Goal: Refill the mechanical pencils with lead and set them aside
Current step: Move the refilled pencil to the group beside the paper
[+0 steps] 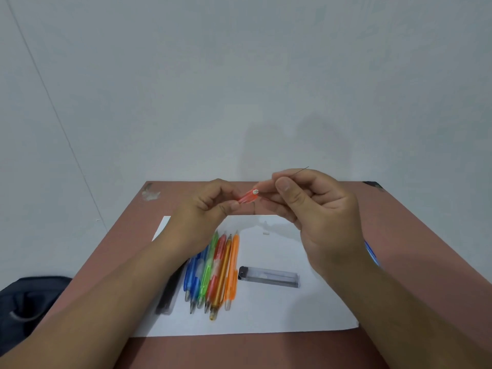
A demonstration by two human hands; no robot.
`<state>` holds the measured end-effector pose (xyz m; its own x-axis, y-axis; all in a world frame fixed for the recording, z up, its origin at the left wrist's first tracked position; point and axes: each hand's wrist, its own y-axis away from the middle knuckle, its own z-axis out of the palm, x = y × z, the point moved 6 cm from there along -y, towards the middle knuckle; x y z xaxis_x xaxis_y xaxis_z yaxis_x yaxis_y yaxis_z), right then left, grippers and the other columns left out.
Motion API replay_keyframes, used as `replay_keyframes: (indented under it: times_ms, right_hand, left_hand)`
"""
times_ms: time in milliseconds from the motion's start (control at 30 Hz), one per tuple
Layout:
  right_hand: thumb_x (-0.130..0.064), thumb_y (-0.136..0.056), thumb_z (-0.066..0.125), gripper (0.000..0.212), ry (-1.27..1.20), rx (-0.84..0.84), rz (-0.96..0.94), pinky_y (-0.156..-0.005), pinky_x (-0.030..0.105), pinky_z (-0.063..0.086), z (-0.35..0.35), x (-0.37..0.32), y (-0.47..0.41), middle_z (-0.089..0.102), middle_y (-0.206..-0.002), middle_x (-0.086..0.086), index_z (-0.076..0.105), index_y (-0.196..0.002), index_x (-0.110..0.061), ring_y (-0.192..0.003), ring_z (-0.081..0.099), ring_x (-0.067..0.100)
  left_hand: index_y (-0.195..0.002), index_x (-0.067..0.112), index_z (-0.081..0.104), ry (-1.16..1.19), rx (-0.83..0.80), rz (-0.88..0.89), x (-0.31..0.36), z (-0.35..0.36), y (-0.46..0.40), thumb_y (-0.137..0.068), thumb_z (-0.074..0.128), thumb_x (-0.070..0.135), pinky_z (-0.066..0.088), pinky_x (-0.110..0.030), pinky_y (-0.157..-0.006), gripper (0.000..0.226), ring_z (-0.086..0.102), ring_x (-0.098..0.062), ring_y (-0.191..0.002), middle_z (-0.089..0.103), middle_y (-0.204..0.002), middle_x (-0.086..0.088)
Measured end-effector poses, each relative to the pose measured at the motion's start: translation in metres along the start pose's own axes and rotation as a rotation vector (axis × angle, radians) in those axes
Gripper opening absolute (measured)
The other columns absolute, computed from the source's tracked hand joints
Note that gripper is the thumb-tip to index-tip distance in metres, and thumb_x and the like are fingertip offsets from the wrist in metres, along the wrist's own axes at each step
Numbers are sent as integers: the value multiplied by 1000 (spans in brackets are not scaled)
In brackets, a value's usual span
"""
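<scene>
My left hand (206, 209) grips a red mechanical pencil (247, 197), its open back end pointing right. My right hand (316, 209) pinches a thin lead (302, 170) between thumb and forefinger, close to that open end. Both hands hover above a white paper sheet (279, 310). On the sheet lies a row of several mechanical pencils (213, 272), blue, green, red and orange, side by side. A clear lead case (269, 277) with a black end lies to their right. A blue pencil (371, 253) shows partly behind my right wrist.
The sheet rests on a reddish-brown table (399, 222) set against a pale wall. A dark object (167, 296) lies left of the pencil row. A small white bit (265, 232) sits on the paper. A dark bag (26, 302) is at the lower left.
</scene>
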<state>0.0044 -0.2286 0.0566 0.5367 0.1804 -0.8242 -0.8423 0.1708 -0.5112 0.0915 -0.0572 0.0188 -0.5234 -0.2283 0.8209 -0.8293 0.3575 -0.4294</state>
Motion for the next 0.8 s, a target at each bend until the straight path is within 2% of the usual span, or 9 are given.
replay_keyframes:
  times_ms: [233,400,500,567,667,800]
  right_hand:
    - [-18,-84,65,19,21,-11,-62,-77,40,63,3,-10,3,78,-89,14,72,-98,-7,-85,77,32]
    - [-8,-86,65,13,30,-52,-122,-75,37,63,6,-13,4,77,-87,13,73,-94,-3,-79,77,31]
    - [-6,-87,66,13,119,-76,-196,-76,32,62,7,-16,5,78,-88,9,74,-98,-4,-82,77,25]
    - [-5,-88,66,14,165,-86,-246,-77,32,62,7,-19,7,78,-89,9,73,-100,-3,-84,77,24]
    - [-3,-89,66,13,198,-91,-290,-77,32,62,7,-21,8,78,-90,7,73,-100,-3,-86,77,24]
    - [-3,-90,67,12,259,-107,-336,-77,31,62,8,-23,10,78,-90,3,73,-100,-5,-86,77,22]
  left_hand:
    - [-92,36,67,36,-24,59,3,1,0,-95,60,11,52,-34,-84,27,64,-13,-92,68,-92,9]
    - [-92,43,68,39,-11,84,1,0,0,-95,61,10,54,-45,-87,34,64,-18,-95,69,-95,9]
    - [-91,47,67,24,1,86,0,-1,0,-96,61,8,54,-44,-85,40,65,-17,-94,69,-94,12]
    - [-91,47,67,29,-6,86,0,0,0,-96,62,12,53,-43,-85,35,65,-15,-94,70,-95,13]
    - [-94,47,67,33,-10,87,1,0,-1,-93,61,26,54,-54,-89,22,66,-19,-97,70,-97,10]
    - [-99,37,68,35,-29,85,1,1,1,-96,62,19,53,-55,-91,20,66,-21,-101,71,-101,7]
